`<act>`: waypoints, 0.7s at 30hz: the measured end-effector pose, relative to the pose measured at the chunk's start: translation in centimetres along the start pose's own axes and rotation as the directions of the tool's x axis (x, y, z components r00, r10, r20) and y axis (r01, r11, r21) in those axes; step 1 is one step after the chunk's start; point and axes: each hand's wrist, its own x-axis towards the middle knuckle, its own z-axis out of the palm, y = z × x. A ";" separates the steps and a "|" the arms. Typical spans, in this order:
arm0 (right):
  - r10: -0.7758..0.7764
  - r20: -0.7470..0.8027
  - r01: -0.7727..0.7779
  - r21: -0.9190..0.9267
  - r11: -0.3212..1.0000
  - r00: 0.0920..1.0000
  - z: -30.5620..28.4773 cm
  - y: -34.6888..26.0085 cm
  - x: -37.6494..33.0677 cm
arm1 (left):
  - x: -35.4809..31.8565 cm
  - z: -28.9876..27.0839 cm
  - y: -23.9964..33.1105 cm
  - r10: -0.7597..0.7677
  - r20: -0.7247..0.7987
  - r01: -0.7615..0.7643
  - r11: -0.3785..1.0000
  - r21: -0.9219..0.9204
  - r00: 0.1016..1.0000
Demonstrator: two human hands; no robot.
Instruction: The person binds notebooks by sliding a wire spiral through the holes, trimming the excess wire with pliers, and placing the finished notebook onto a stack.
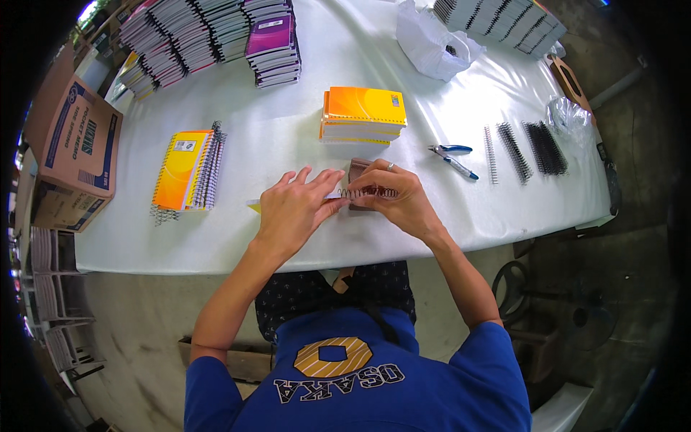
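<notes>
My left hand (296, 205) presses on a small notepad (255, 207), its fingers bent over it and its thumb at the bound edge. Most of that notepad is hidden under the hand. In a pinch, my right hand (403, 201) holds a dark spiral binding coil (381, 192), whose left end lies at the notepad's edge. How many holes the coil passes through, I cannot tell. Beneath the right hand's fingers sits a brown block (356, 170). Just beyond the hands stands a stack of yellow-orange notepads (365, 108). Blue-handled cutting pliers (455, 160) lie to the right.
Spiral-bound notepads (180, 169) are piled at left, near a cardboard box (79, 137). Loose coils (545, 147) lie at right beside a clear plastic bag (568, 119). Tall notebook stacks (271, 43) and a white plastic bag (435, 43) stand at the back of the white-covered table (288, 122).
</notes>
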 end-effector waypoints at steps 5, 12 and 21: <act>-0.021 0.044 0.022 -0.035 0.999 0.999 -0.3 0.7 0.0 | 0.3 -0.2 -0.1 -0.014 0.052 0.015 1.000 -0.011 0.999; -0.094 0.130 0.144 -0.459 0.877 0.987 -0.3 -2.1 0.3 | 0.4 -0.6 -0.2 -0.013 0.011 0.013 1.000 -0.021 1.000; 0.174 0.366 0.002 -0.434 0.901 0.914 -0.5 -3.2 0.5 | 0.3 -1.0 0.0 -0.003 0.117 0.013 0.996 -0.083 0.993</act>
